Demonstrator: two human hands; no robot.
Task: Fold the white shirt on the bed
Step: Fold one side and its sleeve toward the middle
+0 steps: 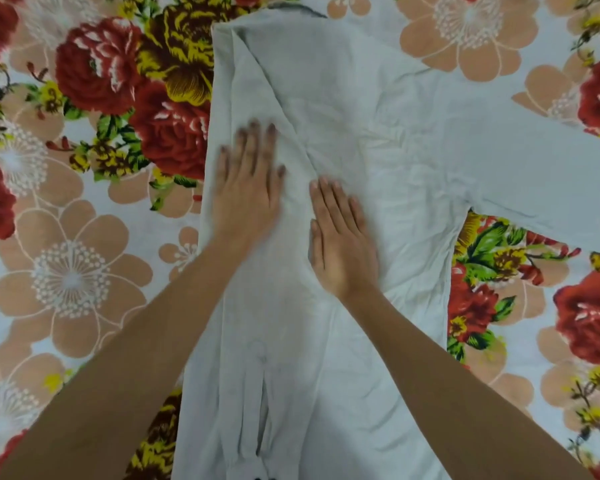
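Observation:
The white shirt [378,140] lies spread on the bed, its body running from top to bottom of the view. Its left side is folded inward over the body, and a long sleeve lies diagonally down that folded part. The other sleeve [541,174] stretches out flat to the right. My left hand [248,188] lies palm down on the folded side, fingers spread and blurred. My right hand [340,240] rests flat beside it on the shirt's middle, fingers together. Neither hand grips the cloth.
A floral bedsheet [84,209] with red, peach and yellow flowers covers the bed on both sides of the shirt. A dark mark shows at the shirt's top edge [291,6].

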